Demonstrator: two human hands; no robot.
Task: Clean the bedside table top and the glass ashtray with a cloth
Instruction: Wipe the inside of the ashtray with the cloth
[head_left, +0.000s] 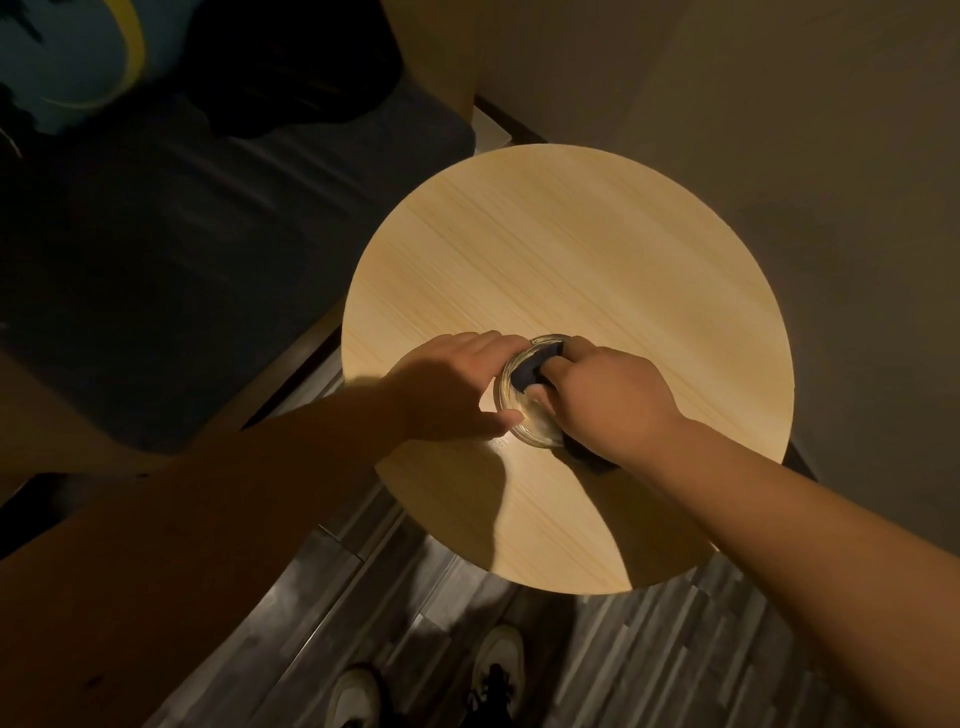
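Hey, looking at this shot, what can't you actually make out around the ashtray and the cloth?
Head view only:
- Ashtray right side: covered by the right hand.
- Cloth: mostly bunched under that hand; full shape unknown.
- Ashtray cleanliness: dim light, glass glare.
- Left hand fingertips: hidden behind the rim.
- Table legs: hidden under the top.

Surface (597, 260): pale yellow-tan wood, fine straight grain running diagonally. Glass ashtray (524, 423): clear, colourless, with pale highlights on its rim. Cloth (532, 370): dark navy, plain. Floor (675, 649): grey planks with streaked grain. Shoes (498, 670): off-white with black laces. Bed cover (156, 270): dark blue-grey. Wall (779, 130): dull beige, unpatterned.
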